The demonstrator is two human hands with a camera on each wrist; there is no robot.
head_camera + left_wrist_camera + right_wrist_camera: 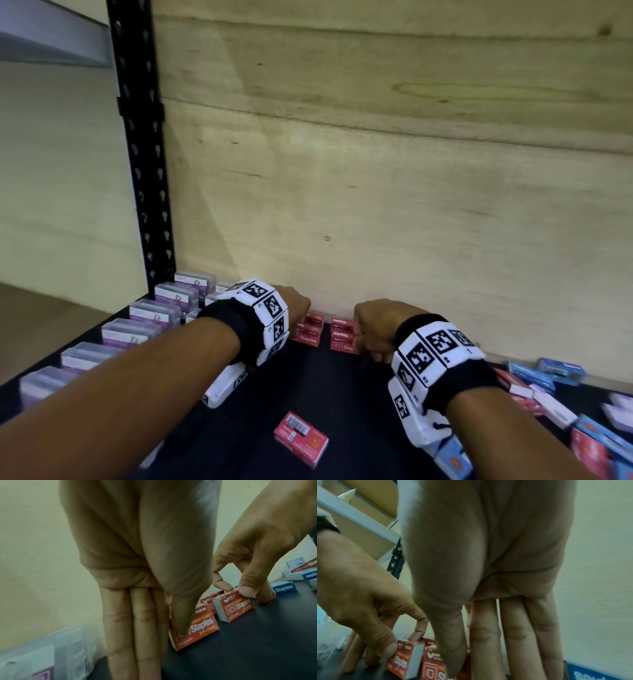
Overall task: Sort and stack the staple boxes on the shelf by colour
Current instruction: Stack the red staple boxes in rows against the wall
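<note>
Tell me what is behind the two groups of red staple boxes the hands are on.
Directly behind the red staple boxes stands the pale wooden back panel of the shelf. The left hand and right hand cover the boxes' outer ends, so anything there is hidden.

Dim, flat indoor light with a greenish-yellow cast in all three views, no hard shadows, no glare. Head view: wooden back panel (394,154) evenly lit, dark shelf top (325,387) nearly black, blue boxes (548,371) at right edge smeared by motion blur, upright post (144,154) bowed by wide-angle distortion. Wrist views: left hand (137,561) and right hand (488,561) fill the picture, soft and out of focus; red boxes (197,627) readable but slightly blurred; edges stretched
</note>
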